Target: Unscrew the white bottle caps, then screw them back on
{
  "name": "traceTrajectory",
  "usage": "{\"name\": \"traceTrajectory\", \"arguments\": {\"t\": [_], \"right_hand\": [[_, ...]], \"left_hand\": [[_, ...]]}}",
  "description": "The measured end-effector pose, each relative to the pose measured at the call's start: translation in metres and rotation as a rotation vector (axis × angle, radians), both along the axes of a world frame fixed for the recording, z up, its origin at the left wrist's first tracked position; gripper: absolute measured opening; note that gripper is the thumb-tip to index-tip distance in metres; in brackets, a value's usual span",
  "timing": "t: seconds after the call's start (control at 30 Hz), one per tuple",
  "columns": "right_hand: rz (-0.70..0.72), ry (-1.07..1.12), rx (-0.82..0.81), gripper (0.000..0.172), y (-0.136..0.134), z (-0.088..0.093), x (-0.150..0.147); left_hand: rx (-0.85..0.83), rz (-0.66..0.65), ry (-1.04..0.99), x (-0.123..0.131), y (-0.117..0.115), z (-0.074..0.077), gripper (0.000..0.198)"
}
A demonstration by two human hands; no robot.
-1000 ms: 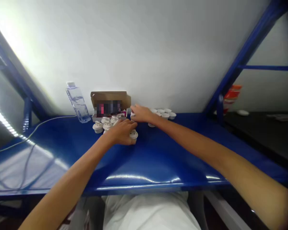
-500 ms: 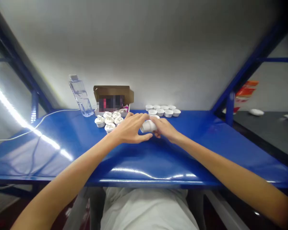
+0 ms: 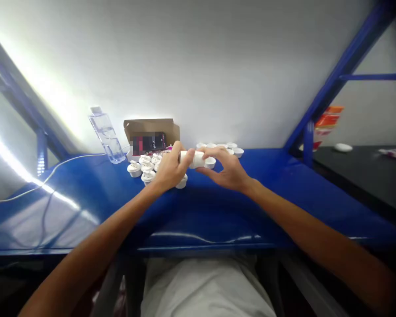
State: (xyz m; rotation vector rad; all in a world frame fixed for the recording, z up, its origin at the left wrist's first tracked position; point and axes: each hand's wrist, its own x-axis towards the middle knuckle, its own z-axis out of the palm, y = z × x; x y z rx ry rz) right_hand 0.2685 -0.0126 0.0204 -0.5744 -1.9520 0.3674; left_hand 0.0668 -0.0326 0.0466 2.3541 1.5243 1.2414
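Note:
A white cylindrical container point(image 3: 196, 159), which looks like a small plastic bottle, lies sideways in the air between my hands. My left hand point(image 3: 172, 169) is closed around its left end, thumb along the near side. At the other end, my right hand point(image 3: 230, 171) grips with fingers above and thumb below. Beneath my left hand stands a white cup point(image 3: 181, 182), partly hidden. Another white cup point(image 3: 210, 163) shows just behind my right fingers. Left of my left hand are several white cups with dotted, lumpy white tops point(image 3: 147, 176).
More white cups point(image 3: 237, 152) stand in rows near the wall. Behind the topped cups is an open cardboard box point(image 3: 152, 125) with a phone point(image 3: 148, 143) against it. A clear bottle point(image 3: 107, 136) stands left, beside a white cable point(image 3: 75, 157). The table point(image 3: 251, 211) is glossy blue.
My left hand, earlier open beside the container, has closed on its left end. The container has shifted slightly left and up. My right hand's grip has changed, and the camera view has moved slightly.

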Motion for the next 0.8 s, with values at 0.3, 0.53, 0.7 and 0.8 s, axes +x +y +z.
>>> {"name": "traceTrajectory", "arguments": {"t": [0.3, 0.53, 0.7, 0.8], "right_hand": [[-0.344, -0.290, 0.542, 0.035, 0.018, 0.002, 0.014], [-0.557, -0.298, 0.018, 0.028, 0.061, 0.007, 0.080], [-0.472, -0.651, -0.357, 0.031, 0.074, -0.010, 0.103], [-0.460, -0.638, -0.322, 0.036, 0.078, -0.022, 0.098]], "left_hand": [[-0.089, 0.038, -0.240, 0.005, 0.008, -0.013, 0.042], [-0.144, -0.112, -0.503, -0.005, 0.014, -0.008, 0.035], [-0.170, -0.205, -0.426, -0.003, 0.022, -0.021, 0.032], [-0.150, -0.193, -0.337, -0.004, 0.026, -0.026, 0.032]]}}
